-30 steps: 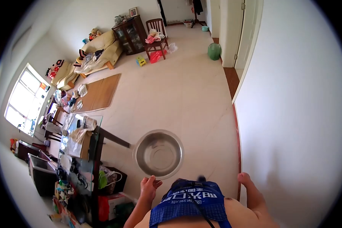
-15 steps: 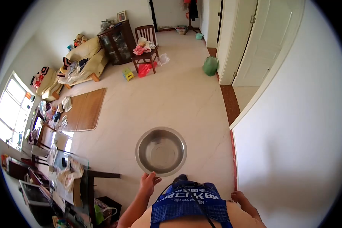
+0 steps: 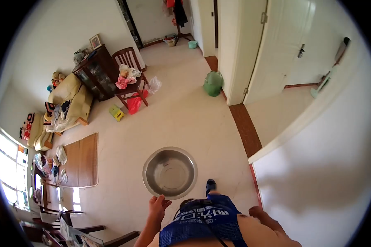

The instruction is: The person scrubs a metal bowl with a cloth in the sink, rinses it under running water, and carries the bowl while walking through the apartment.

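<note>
A wide metal basin (image 3: 170,173) is sitting in the lower middle of the frame, its mouth facing up towards the camera. The left grip (image 3: 157,207) is pinching its near rim, the fingers nearly together over the edge. The right grip (image 3: 256,213) is hanging at the lower right, near the white wall (image 3: 309,181); its fingers are looking curled, but I cannot tell how tightly, and no object is showing in it.

The basin is probably being light for its width, with thin, stiff walls that are hardly likely to break, though a knock could be denting them. The polished sides are looking slippery, especially if wet, so the flared rim is offering the surest hold. One-sided support is likely leaving the far edge wanting to dip; opposite points on the rim would be giving better balance.

Inside, the basin is showing bare metal, a ring on its bottom and some glare. Towards the upper right of centre, a green bag (image 3: 212,84) is standing on the floor, its contents hidden. At the top centre, a small teal basin (image 3: 193,44) is resting, too distant for its contents to be read. In the upper left, a glass-fronted cabinet (image 3: 95,74) is holding items too dim to name.
</note>
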{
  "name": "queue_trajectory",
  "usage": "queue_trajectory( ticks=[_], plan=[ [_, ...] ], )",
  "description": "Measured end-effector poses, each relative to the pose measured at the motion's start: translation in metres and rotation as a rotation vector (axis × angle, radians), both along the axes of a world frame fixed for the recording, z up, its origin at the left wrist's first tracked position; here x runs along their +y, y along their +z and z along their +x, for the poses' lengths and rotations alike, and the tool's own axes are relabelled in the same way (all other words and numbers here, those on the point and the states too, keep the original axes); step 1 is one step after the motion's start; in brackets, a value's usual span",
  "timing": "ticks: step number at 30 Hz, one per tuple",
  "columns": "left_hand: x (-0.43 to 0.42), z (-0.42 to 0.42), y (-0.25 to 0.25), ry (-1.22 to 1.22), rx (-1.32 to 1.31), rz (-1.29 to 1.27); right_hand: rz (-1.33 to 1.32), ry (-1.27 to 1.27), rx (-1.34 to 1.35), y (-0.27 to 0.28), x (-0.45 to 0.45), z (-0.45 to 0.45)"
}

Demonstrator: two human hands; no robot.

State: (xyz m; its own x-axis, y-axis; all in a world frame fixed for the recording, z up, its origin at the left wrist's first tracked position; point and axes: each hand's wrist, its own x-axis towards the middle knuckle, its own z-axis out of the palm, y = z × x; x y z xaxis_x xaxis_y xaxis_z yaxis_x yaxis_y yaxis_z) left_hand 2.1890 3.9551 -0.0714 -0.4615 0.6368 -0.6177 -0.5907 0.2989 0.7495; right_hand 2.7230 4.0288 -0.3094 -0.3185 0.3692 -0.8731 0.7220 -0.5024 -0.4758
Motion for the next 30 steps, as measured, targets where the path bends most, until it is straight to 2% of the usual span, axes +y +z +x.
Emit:
queue_trajectory(
  ticks=[1, 2, 4, 6, 8, 10, 14, 17, 19, 20, 21, 23, 26, 27, 28, 30],
  plan=[
    [0.012, -0.006, 0.002, 0.013, 0.011, -0.023, -0.064, 0.101, 0.121, -0.032, 0.027, 0.005],
    [0.029, -0.015, 0.005, 0.024, 0.026, -0.038, 0.209, 0.299, 0.021, -0.044, 0.063, -0.004],
    [0.053, -0.027, 0.017, 0.079, 0.024, -0.043, 0.338, 0.152, -0.043, 0.007, 0.131, -0.050],
    [0.082, -0.039, 0.023, 0.137, 0.007, -0.036, 0.819, 0.476, -0.163, 0.000, 0.207, -0.064],
    [0.112, -0.054, 0.020, 0.198, 0.011, -0.003, 0.930, 0.154, -0.214, 0.042, 0.275, -0.115],
    [0.140, -0.070, 0.014, 0.223, 0.002, 0.011, 0.819, -0.034, -0.012, 0.052, 0.332, -0.142],
    [0.209, -0.109, 0.007, 0.214, 0.005, 0.022, 0.761, 0.002, -0.054, 0.066, 0.380, -0.191],
    [0.262, -0.152, -0.016, 0.166, 0.011, -0.043, 0.829, 0.267, -0.010, 0.035, 0.402, -0.195],
    [0.307, -0.178, -0.017, 0.166, -0.011, -0.026, 0.642, 0.243, 0.028, 0.013, 0.400, -0.189],
    [0.328, -0.190, -0.013, 0.164, -0.020, -0.019, 0.426, 0.092, 0.042, 0.006, 0.390, -0.188],
    [0.348, -0.202, -0.005, 0.137, -0.019, -0.011, 0.547, 0.243, 0.132, 0.006, 0.385, -0.187],
    [0.385, -0.219, 0.000, 0.147, -0.029, 0.010, 0.680, 0.395, 0.231, -0.011, 0.387, -0.186],
    [0.435, -0.245, -0.002, 0.167, -0.044, 0.032, 0.832, 0.915, 0.070, -0.078, 0.395, -0.172],
    [0.452, -0.254, -0.005, 0.173, -0.053, 0.041, 0.872, 1.089, 0.013, -0.077, 0.409, -0.184],
    [0.466, -0.262, -0.007, 0.178, -0.052, 0.036, 0.868, 1.093, 0.018, -0.076, 0.427, -0.194],
    [0.493, -0.273, -0.015, 0.220, -0.015, 0.024, 0.674, 1.194, -0.177, -0.076, 0.473, -0.210]
  ],
)
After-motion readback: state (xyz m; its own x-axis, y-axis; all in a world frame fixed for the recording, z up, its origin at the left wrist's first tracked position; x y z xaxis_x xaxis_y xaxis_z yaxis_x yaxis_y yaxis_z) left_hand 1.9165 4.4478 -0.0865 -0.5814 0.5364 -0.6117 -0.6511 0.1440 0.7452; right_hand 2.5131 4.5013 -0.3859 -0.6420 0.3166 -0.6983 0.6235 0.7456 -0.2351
